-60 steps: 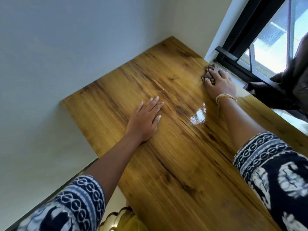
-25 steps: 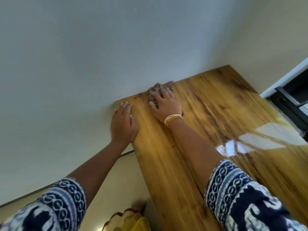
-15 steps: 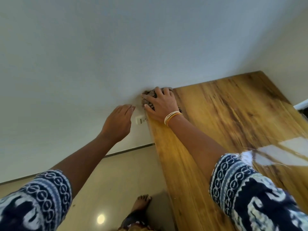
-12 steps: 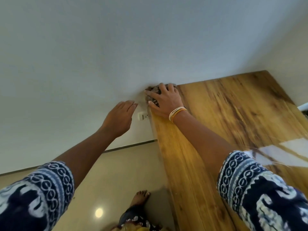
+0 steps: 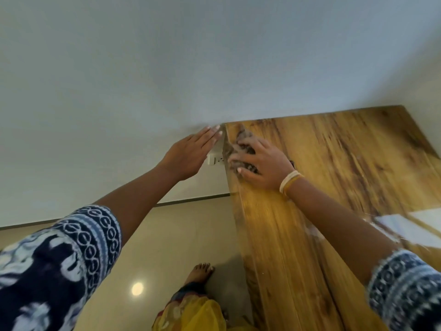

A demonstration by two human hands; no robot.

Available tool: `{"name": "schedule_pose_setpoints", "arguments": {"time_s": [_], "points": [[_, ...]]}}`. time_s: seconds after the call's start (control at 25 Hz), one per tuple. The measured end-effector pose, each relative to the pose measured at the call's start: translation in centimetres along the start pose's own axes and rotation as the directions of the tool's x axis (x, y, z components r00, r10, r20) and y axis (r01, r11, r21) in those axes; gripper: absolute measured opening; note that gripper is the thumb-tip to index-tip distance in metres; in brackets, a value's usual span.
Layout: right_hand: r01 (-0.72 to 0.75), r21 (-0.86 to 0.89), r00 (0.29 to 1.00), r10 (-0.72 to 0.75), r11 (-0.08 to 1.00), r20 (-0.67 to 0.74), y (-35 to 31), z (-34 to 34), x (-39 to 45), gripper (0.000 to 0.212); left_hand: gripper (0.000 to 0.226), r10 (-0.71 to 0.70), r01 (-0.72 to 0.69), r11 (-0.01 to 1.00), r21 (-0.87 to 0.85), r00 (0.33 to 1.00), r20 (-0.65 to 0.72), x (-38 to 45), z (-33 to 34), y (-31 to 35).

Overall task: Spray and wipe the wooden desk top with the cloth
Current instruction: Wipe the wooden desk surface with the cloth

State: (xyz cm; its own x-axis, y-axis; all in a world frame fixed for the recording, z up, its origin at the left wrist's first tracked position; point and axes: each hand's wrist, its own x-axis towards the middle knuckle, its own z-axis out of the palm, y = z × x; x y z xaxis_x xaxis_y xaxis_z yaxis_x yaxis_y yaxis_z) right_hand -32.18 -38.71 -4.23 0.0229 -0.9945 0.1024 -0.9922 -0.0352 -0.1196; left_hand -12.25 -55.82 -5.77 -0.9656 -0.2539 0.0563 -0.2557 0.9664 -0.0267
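Now our right hand [image 5: 260, 163] has fingers curled on the soft, bunched cloth [image 5: 242, 149] at the table [image 5: 334, 163] far-left corner, left hand [image 5: 191, 154] flat & empty.

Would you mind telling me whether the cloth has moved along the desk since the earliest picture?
Yes. The cloth, under the right hand, went from the window side to the desk top's opposite far corner, by the wall socket.

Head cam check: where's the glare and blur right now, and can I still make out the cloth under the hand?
Head view: bright window glare sits on the desk top at the right edge, washing out the grain there; motion blur smears the right hand and the near sleeves; the cloth reads only as a dark crumpled patch between the fingers; the left hand, flat by the wall socket, is sharper; wide-angle distortion bends the desk edges.
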Motion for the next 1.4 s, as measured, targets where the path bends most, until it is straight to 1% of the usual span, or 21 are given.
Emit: {"name": "schedule_pose_setpoints", "arguments": {"time_s": [0.12,0.2,0.24,0.32,0.44,0.56,0.6,0.64,0.72,0.84,0.92,1.0,1.12,1.2,1.24,1.28,1.32,1.4], "points": [[-0.153,-0.03,0.988,0.153,0.988,-0.014,1.5,-0.1,4.2,0.047,0.068,-0.027,0.029,0.999,-0.039,0.999,0.036,0.7,-0.4,-0.2],[-0.185,-0.064,0.983,0.185,0.981,-0.007,1.6,0.3,4.4,0.047,0.068,-0.033,0.035,0.998,-0.054,0.999,0.041,0.7,-0.3,-0.4],[-0.176,-0.074,0.984,0.176,0.982,-0.006,1.2,0.4,3.8,0.046,0.068,-0.026,0.028,0.998,-0.051,0.999,0.041,0.7,-0.1,-0.4],[-0.112,-0.061,0.994,0.112,0.992,0.0,0.0,0.1,1.6,0.045,0.069,0.002,-0.001,0.999,-0.041,0.999,0.036,0.7,-0.1,-0.3],[-0.012,-0.028,0.999,0.013,1.0,0.05,-2.3,-0.3,-3.3,0.044,0.074,0.036,-0.035,0.999,-0.042,0.999,0.03,1.2,-0.5,0.0],[0.088,0.004,0.992,-0.088,0.996,0.092,-4.5,-0.5,-8.5,0.043,0.08,0.115,-0.119,0.992,0.035,0.989,0.098,1.4,-0.6,0.8],[0.121,0.009,0.987,-0.121,0.993,0.102,-4.9,-0.6,-9.6,0.043,0.083,0.124,-0.13,0.991,0.035,0.984,0.131,1.3,-0.5,1.2],[0.143,0.014,0.984,-0.144,0.99,0.106,-5.0,-0.7,-9.9,0.043,0.088,0.101,-0.105,0.994,0.017,0.981,0.164,1.3,-0.4,1.5],[0.137,0.017,0.985,-0.138,0.99,0.105,-4.1,-0.7,-9.0,0.043,0.101,0.059,-0.055,0.998,-0.024,0.977,0.204,1.2,-0.4,1.9],[0.023,-0.016,0.997,-0.022,1.0,0.076,-1.8,-0.3,-5.1,0.048,0.109,0.064,-0.069,0.997,0.016,0.971,0.229,1.6,-1.1,2.1],[-0.08,-0.05,0.994,0.083,0.996,0.076,-0.3,-0.3,-2.9,0.052,0.105,0.061,-0.077,0.995,0.057,0.968,0.245,1.7,-1.5,2.2],[-0.141,-0.063,0.986,0.146,0.988,0.082,0.3,-0.3,-2.3,0.053,0.099,0.043,-0.069,0.993,0.094,0.968,0.248,1.7,-1.6,2.5],[-0.101,-0.06,0.989,0.107,0.993,0.1,-1.9,-0.3,-4.9,0.053,0.09,0.035,-0.052,0.995,0.083,0.978,0.204,1.5,-1.3,2.9],[-0.061,-0.009,0.988,0.062,0.998,0.139,-4.5,-0.6,-8.4,0.052,0.074,0.061,-0.064,0.997,0.032,0.992,0.109,1.1,-1.1,3.1],[-0.047,0.017,0.986,0.043,0.999,0.163,-5.8,-0.9,-10.4,0.052,0.065,0.055,-0.055,0.998,-0.006,0.998,0.044,1.0,-1.0,3.5],[-0.035,0.036,0.983,0.028,0.999,0.182,-6.9,-1.3,-12.1,0.052,0.056,0.017,-0.019,0.997,-0.073,1.0,-0.022,1.1,-1.0,4.0],[-0.022,0.041,0.982,0.014,0.999,0.19,-7.8,-1.5,-13.6,0.052,0.049,-0.064,0.051,0.983,-0.178,0.996,-0.068,1.4,-1.0,4.6],[-0.039,0.032,0.983,0.032,0.999,0.182,-8.6,-1.4,-15.5,0.054,0.04,-0.271,0.214,0.885,-0.414,0.959,-0.085,2.6,-1.0,6.2]]}}
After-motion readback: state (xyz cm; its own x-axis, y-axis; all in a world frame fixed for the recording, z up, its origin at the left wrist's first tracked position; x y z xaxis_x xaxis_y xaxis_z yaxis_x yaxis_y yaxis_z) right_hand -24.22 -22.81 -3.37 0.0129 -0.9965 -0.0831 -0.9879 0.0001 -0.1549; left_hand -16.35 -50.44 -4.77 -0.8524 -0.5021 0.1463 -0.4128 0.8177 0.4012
